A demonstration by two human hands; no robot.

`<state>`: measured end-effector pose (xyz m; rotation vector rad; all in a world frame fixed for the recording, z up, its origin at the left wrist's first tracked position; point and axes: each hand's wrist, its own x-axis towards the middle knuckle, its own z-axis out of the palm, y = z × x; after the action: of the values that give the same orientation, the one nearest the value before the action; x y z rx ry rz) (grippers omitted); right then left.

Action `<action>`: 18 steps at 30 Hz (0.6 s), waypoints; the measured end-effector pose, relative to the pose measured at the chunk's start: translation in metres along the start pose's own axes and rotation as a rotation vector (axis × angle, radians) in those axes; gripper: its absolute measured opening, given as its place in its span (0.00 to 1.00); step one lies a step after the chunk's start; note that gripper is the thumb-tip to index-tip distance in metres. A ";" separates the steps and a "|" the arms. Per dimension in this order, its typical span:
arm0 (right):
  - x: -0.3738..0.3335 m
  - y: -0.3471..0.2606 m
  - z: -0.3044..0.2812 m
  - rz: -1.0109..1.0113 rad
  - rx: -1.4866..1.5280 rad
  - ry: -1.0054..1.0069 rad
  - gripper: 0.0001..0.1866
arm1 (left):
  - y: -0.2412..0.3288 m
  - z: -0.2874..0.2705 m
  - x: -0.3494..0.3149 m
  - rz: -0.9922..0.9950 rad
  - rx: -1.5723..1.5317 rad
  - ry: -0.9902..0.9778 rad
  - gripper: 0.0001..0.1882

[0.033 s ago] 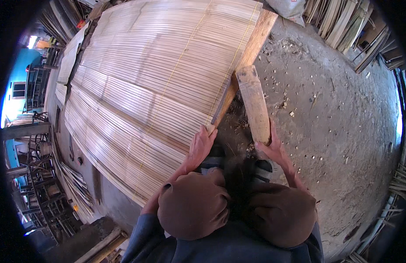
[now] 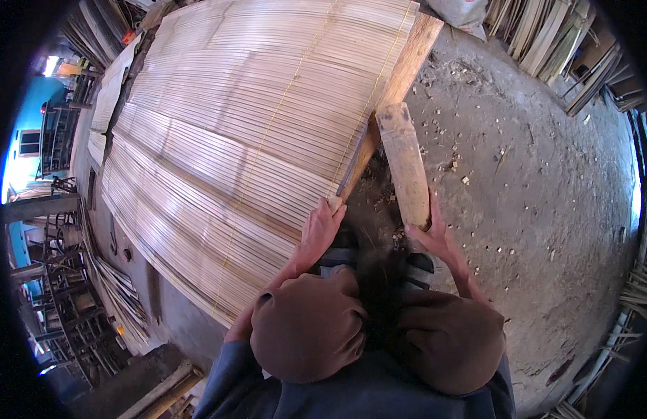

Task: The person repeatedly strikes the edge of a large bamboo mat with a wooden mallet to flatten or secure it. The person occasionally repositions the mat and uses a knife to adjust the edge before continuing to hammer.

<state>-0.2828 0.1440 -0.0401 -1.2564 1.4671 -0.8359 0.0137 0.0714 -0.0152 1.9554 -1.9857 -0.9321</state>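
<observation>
A large mat of pale thin slats (image 2: 219,119), bound with yellow cords, spreads out in front of me to the left. My left hand (image 2: 321,227) is closed at its near right corner, around a small pale wooden piece (image 2: 334,202). A thin dark strip (image 2: 350,167) runs from there along the mat's edge; whether it joins that piece I cannot tell. Beneath this edge lies a long wooden beam (image 2: 413,52). My right hand (image 2: 436,230) grips the near end of a thick, worn wooden block (image 2: 405,164), whose far end meets the beam.
Small wood chips (image 2: 465,180) are scattered over the dirt floor (image 2: 540,188) at right. Bundled slats (image 2: 547,35) lean at the far right, beside a pale sack (image 2: 463,12). Long strips (image 2: 121,293) lie on the left floor, near dark frames (image 2: 69,279).
</observation>
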 end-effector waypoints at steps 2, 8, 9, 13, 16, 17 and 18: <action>0.006 -0.002 0.009 -0.058 0.003 0.019 0.55 | -0.009 0.000 0.003 0.039 0.013 0.053 0.24; 0.013 -0.001 0.005 -0.047 -0.042 0.043 0.56 | -0.023 -0.030 0.026 -0.076 -0.350 -0.317 0.22; 0.014 -0.001 0.006 -0.044 -0.029 0.049 0.57 | -0.025 -0.029 0.026 -0.083 -0.354 -0.321 0.21; 0.012 -0.004 0.005 0.029 -0.014 0.047 0.57 | -0.018 -0.030 0.023 -0.117 -0.444 -0.353 0.19; 0.013 -0.012 0.004 0.102 0.023 0.041 0.57 | -0.022 -0.031 0.021 -0.140 -0.470 -0.370 0.20; 0.011 -0.011 0.004 0.077 -0.013 0.084 0.56 | -0.020 -0.031 0.021 -0.142 -0.466 -0.375 0.20; 0.007 -0.010 0.005 0.052 -0.049 0.127 0.55 | -0.019 -0.031 0.019 -0.151 -0.434 -0.364 0.20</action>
<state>-0.2753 0.1353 -0.0333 -1.2145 1.6238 -0.8627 0.0440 0.0456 -0.0069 1.7959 -1.6158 -1.6974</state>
